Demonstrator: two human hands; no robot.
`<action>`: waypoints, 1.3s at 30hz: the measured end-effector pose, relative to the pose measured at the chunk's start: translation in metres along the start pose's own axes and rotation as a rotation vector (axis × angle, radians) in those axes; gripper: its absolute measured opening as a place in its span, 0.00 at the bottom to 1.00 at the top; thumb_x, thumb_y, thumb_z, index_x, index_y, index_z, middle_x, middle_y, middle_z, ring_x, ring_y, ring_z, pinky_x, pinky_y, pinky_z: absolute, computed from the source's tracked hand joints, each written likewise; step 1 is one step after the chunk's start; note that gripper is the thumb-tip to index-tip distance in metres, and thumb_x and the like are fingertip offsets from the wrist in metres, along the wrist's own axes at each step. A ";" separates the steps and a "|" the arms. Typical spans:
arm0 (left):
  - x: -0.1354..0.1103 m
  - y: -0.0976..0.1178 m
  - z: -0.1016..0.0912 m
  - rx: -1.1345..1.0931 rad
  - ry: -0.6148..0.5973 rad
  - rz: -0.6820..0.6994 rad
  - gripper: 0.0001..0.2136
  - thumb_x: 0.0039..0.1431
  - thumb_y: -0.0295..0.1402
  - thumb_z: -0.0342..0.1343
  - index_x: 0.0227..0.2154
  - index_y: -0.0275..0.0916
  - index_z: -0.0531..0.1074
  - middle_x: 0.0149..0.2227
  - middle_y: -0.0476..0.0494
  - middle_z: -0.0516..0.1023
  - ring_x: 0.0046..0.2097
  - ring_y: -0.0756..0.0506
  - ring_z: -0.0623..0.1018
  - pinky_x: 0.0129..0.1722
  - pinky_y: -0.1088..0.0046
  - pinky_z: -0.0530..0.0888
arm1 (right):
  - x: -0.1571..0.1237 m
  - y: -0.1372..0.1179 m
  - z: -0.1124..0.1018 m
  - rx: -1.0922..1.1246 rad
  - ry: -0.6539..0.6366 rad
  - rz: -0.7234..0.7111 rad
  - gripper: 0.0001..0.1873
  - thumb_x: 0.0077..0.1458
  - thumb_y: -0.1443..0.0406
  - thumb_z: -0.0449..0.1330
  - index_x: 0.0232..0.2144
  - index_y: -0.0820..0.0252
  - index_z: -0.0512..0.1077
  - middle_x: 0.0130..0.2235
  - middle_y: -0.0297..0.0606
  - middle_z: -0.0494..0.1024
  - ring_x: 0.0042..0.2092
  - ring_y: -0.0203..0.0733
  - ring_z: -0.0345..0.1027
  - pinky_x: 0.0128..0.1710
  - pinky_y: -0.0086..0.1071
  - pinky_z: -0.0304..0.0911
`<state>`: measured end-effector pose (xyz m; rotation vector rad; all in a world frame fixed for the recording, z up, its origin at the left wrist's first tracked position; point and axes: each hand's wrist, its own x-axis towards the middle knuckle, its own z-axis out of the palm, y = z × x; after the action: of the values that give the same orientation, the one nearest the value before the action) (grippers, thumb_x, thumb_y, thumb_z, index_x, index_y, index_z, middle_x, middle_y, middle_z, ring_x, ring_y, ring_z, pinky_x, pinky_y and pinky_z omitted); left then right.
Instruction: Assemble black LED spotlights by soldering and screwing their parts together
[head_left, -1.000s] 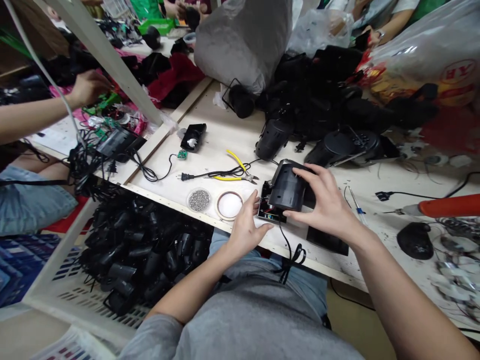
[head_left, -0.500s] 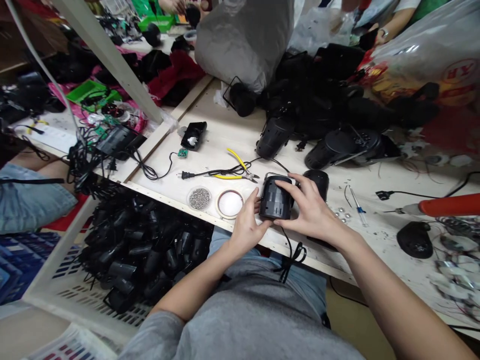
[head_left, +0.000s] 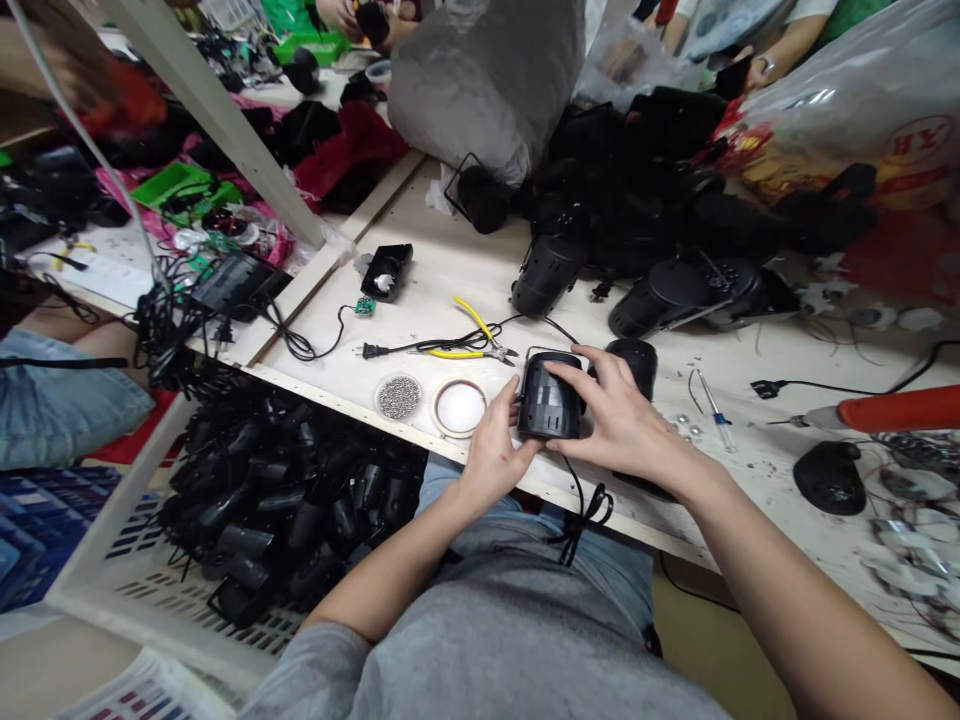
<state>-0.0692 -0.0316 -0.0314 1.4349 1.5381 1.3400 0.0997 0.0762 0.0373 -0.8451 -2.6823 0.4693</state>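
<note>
Black housing [head_left: 550, 397]: a ribbed, barrel-shaped shell on the bench near its front edge, between my hands; I can't tell if it's lifted off the wood.
Feel: I judge it light, stiff plastic, likely to slip on its smooth curves; safest held around the barrel, never by the cord.
Left hand [head_left: 491, 452]: curled against the near side, fingers [head_left: 514, 408] braced on the shell.
Right hand [head_left: 616, 412]: grasping over the top, fingers [head_left: 561, 370] spread across it.
Cord: a black cord [head_left: 579, 496] hangs from below the housing over the bench edge.
Nearby: a second housing [head_left: 637, 362] just past my right hand, yellow-handled pliers [head_left: 480, 345], a dish of small metal parts [head_left: 399, 397], a round white dish [head_left: 459, 408].
</note>
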 end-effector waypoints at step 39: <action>0.056 0.030 -0.027 -0.366 -0.198 -0.551 0.53 0.44 0.38 0.71 0.70 0.44 0.48 0.54 0.31 0.74 0.51 0.34 0.79 0.56 0.48 0.72 | 0.001 0.014 0.000 0.060 -0.132 0.080 0.52 0.40 0.55 0.76 0.66 0.47 0.62 0.65 0.50 0.53 0.65 0.69 0.54 0.60 0.63 0.61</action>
<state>-0.0960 0.0118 0.0150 0.8085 1.3387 1.0361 0.1058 0.0877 0.0320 -0.9378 -2.7450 0.6412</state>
